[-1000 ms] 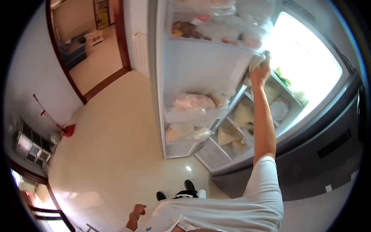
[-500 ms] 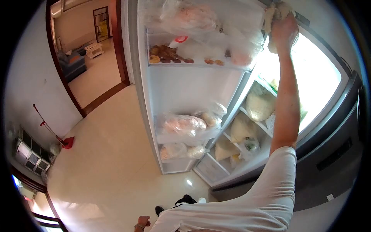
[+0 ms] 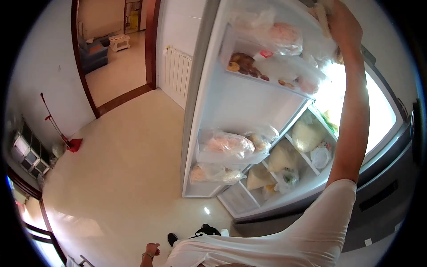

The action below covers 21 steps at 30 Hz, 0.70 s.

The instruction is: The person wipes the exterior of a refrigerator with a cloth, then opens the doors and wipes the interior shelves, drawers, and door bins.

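Note:
My right hand (image 3: pixel 347 29) is raised at the top right, wrapped round a beige cloth (image 3: pixel 322 18) near the top of the open fridge. The fridge door (image 3: pixel 240 104) stands open on the left. Its racks hold bagged food (image 3: pixel 229 143) and some loose brown pieces (image 3: pixel 244 64). Inside the fridge, several plastic bags (image 3: pixel 308 133) sit in the lower compartments, and bright light fills the upper part. My left hand (image 3: pixel 152 249) hangs low by my body, fingers curled, with nothing visible in it.
A red-handled broom and dustpan (image 3: pixel 73 144) stand by the left wall. Behind the door is a white radiator (image 3: pixel 177 73). A doorway frame (image 3: pixel 122 106) opens onto a room with a blue sofa (image 3: pixel 93 55). My shoes (image 3: pixel 172 239) show at the bottom.
The fridge door appears to have swung partway inward, uncovering the radiator. My right hand and the cloth have shifted right and up. The camera view has moved too.

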Tool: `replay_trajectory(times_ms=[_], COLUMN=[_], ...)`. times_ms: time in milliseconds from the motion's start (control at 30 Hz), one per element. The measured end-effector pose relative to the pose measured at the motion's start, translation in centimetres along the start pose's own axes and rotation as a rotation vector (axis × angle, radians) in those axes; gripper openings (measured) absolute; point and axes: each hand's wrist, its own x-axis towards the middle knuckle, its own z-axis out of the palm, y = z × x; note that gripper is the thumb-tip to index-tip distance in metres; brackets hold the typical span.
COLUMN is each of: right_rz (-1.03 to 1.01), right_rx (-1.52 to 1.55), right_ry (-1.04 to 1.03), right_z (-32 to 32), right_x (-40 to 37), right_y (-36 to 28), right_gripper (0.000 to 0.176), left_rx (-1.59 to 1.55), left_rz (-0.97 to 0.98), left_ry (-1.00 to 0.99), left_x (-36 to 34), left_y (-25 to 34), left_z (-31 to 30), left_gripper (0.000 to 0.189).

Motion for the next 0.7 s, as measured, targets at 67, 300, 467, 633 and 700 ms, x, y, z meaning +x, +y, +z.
replay_trajectory(times_ms=[67,300,467,633,700], right_rz=[0.025,0.258,0.481,0.178,0.137], right_rx=[-0.090,-0.296,-0.337,-0.265,-0.224], right_ry=[-0.056,-0.234,-0.202,0.034,-0.046], right_z=[0.5,-0.1,-0.2,-1.5,-1.6], right_x=[0.2,-0.3,-3.1,-3.4,-2.6], right_y=[1.4,-0.5,2.5,3.2,0.7], right_gripper=[0.023,0.031,0.039,0.046,0.039], left_rx=[0.038,-0.008,-0.079,0.007,-0.030], left_rz=[0.014,0.035,0.080,0.023,-0.007], left_ry=[0.038,-0.024,-0.032,0.017,0.012], left_x=[-0.1,-0.2,0.2,-1.1,-0.1], left_y=[-0.3,-0.8,-1.0,-1.3,-2.4], left_z=[-0.7,-0.8,-1.4,-2.3,-3.6], left_gripper=[0.026,0.023,0.022,0.023,0.024])
